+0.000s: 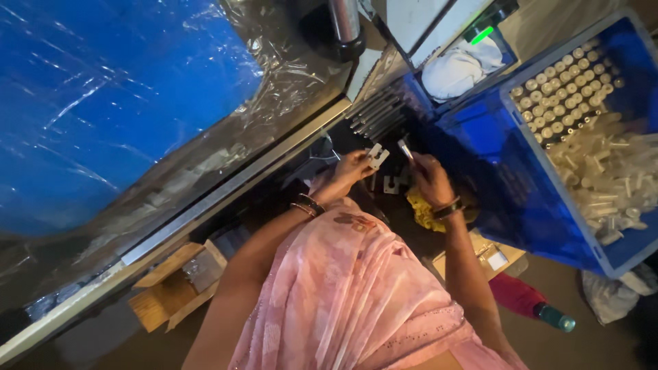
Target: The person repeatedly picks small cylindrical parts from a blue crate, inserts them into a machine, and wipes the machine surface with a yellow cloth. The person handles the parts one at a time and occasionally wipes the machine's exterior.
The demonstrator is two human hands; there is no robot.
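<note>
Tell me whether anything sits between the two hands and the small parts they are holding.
Nothing visible does. The left hand already pinches a small pale flat piece, and the right hand grips a slim metal part. The two parts sit apart, with only dim open space between them.

Metal, plastic, cloth and wood around the work spot

The small flat bracket (376, 156) looks like pale matt metal; the blue crate (521, 199) is smooth plastic holding whitish, dull plastic tubes (603, 178). Clear film (205, 137) over the blue surface is glossy and wrinkled. The pink garment (349, 288) is soft cloth; the box (171, 284) is raw wood.
</note>
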